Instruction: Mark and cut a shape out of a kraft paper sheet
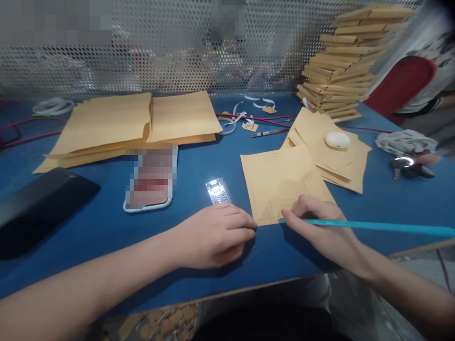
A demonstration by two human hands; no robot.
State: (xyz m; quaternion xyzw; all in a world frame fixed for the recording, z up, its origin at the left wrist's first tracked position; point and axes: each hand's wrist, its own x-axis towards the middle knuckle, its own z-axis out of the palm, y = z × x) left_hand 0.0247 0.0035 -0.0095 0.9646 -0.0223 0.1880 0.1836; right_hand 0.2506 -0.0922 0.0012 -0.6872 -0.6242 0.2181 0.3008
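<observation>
A brown paper sheet (280, 180) with faint drawn lines lies flat on the blue table (199, 161) in front of me. My right hand (320, 222) is closed around a long teal stick (373, 226), and its tip rests at the sheet's near edge. My left hand (216, 234) lies curled on the table with its fingertips at the sheet's near left corner; I cannot make out whether they pinch anything. A small shiny card (218, 191) lies just beyond my left hand.
Large brown envelopes (117, 123) lie at the back left and a tall leaning stack (344, 61) at the back right. More cut sheets (330, 156) carry a white case (337, 139). A phone (152, 177), a black pouch (39, 203), keys (408, 166) and a perforated screen (170, 47) are around.
</observation>
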